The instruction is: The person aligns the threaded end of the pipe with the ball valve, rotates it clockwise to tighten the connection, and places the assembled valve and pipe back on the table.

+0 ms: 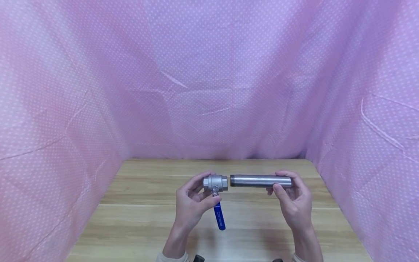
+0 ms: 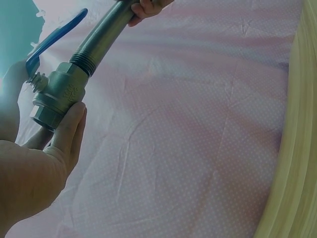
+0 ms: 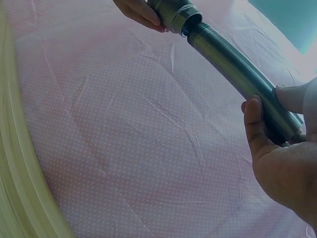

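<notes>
My left hand (image 1: 191, 205) grips a silver ball valve (image 1: 215, 182), its thumb on the base of the blue lever handle (image 1: 220, 217), which points toward me. In my right hand (image 1: 297, 202) is a straight steel pipe (image 1: 258, 181), pinched near its plain-looking right end between thumb and fingers. The pipe's threaded end faces the valve's hexagonal opening, with a narrow gap between them in the head view. The right wrist view shows the pipe thread (image 3: 198, 33) right at the valve's open mouth (image 3: 190, 21). Both parts are held roughly in line above the table.
A light wood-grain table (image 1: 147, 233) lies below the hands. Pink dotted cloth (image 1: 209, 91) hangs at the back and on both sides. Two small dark objects, one of them a black piece (image 1: 198, 258), poke in at the bottom edge between the forearms.
</notes>
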`<act>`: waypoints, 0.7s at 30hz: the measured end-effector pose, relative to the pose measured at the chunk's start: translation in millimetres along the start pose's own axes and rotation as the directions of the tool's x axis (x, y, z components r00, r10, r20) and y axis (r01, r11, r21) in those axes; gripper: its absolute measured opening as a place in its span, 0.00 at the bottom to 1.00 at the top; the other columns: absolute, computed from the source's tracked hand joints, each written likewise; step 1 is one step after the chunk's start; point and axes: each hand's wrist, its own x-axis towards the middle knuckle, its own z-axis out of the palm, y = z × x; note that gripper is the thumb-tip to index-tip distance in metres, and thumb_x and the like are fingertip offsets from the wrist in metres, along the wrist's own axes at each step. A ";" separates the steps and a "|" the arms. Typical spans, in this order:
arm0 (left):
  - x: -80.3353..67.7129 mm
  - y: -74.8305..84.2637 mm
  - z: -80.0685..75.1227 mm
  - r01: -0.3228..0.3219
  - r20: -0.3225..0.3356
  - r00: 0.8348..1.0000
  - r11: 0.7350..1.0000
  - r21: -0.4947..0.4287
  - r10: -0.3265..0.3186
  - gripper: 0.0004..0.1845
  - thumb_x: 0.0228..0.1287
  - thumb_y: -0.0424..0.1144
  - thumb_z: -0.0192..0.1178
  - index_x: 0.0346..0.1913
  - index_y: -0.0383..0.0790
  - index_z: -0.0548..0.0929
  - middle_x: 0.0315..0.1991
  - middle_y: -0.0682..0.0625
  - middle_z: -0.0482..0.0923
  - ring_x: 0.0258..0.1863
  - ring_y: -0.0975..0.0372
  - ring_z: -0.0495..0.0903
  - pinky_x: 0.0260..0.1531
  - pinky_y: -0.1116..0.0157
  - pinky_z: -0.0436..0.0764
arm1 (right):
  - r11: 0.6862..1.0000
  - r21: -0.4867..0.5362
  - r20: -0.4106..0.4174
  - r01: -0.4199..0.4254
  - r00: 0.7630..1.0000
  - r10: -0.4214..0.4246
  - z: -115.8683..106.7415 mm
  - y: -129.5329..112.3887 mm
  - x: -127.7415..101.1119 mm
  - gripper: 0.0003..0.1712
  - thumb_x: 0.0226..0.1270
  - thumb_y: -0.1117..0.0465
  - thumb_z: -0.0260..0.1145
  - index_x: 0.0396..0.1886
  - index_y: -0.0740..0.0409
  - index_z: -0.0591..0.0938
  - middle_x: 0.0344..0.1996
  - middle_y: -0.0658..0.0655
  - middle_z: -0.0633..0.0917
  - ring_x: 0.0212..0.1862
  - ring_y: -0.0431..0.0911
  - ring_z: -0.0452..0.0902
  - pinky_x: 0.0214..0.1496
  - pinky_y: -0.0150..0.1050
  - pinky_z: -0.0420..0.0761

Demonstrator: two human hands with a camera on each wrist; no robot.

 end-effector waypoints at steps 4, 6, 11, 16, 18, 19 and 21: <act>-1.2 -0.2 0.6 -0.006 0.010 1.000 1.000 0.001 0.006 0.38 0.55 0.20 0.81 0.71 0.22 0.80 0.70 0.27 0.83 0.67 0.60 0.89 0.71 0.56 0.91 | 1.000 0.026 0.010 0.000 1.000 0.000 0.1 -0.9 -0.5 0.24 0.66 0.95 0.51 0.61 0.89 0.74 0.51 0.64 0.91 0.41 0.47 0.91 0.45 0.34 0.95; -1.5 -0.5 0.9 -0.013 0.015 1.000 1.000 0.001 0.013 0.38 0.55 0.20 0.81 0.71 0.21 0.80 0.70 0.25 0.82 0.67 0.60 0.88 0.71 0.56 0.91 | 1.000 0.028 0.010 -0.002 1.000 0.001 0.1 -1.4 -0.7 0.24 0.66 0.95 0.51 0.61 0.88 0.74 0.51 0.64 0.92 0.41 0.47 0.91 0.45 0.34 0.95; -2.5 -1.0 1.1 -0.039 0.025 0.999 0.999 0.006 0.038 0.38 0.56 0.20 0.80 0.71 0.21 0.79 0.69 0.26 0.82 0.67 0.60 0.88 0.71 0.55 0.91 | 1.000 0.016 0.013 0.005 1.000 -0.005 0.5 -2.3 -1.3 0.24 0.65 0.95 0.52 0.60 0.89 0.74 0.49 0.63 0.93 0.38 0.47 0.91 0.45 0.33 0.94; -3.0 -0.6 1.0 -0.066 0.035 0.997 0.998 0.007 0.066 0.39 0.55 0.19 0.80 0.72 0.21 0.79 0.69 0.31 0.84 0.67 0.60 0.88 0.71 0.54 0.91 | 1.000 0.013 0.025 0.026 0.999 -0.027 1.0 -2.2 -1.7 0.23 0.65 0.95 0.52 0.60 0.90 0.74 0.49 0.64 0.93 0.38 0.48 0.91 0.45 0.34 0.94; -3.0 -0.8 0.8 -0.077 0.040 0.996 0.997 0.005 0.076 0.39 0.55 0.19 0.80 0.72 0.22 0.79 0.69 0.31 0.84 0.67 0.59 0.88 0.70 0.54 0.92 | 0.999 0.016 0.027 0.029 0.999 -0.030 1.1 -2.1 -1.8 0.23 0.65 0.95 0.52 0.60 0.90 0.73 0.49 0.64 0.93 0.38 0.48 0.91 0.45 0.34 0.94; -3.1 -0.8 0.7 -0.079 0.041 0.996 0.997 0.004 0.079 0.39 0.55 0.19 0.80 0.72 0.22 0.80 0.69 0.31 0.84 0.67 0.59 0.88 0.70 0.55 0.92 | 0.999 0.015 0.028 0.030 0.999 -0.030 1.0 -2.0 -2.0 0.23 0.65 0.95 0.52 0.60 0.90 0.74 0.49 0.64 0.93 0.38 0.48 0.91 0.45 0.34 0.94; -3.1 -1.2 0.6 -0.081 0.043 0.996 0.997 0.004 0.081 0.38 0.55 0.18 0.80 0.72 0.24 0.81 0.69 0.31 0.84 0.67 0.59 0.88 0.70 0.55 0.92 | 1.000 0.012 0.028 0.029 0.999 -0.030 0.9 -1.9 -2.2 0.23 0.65 0.95 0.53 0.60 0.90 0.74 0.49 0.64 0.92 0.38 0.47 0.91 0.45 0.33 0.94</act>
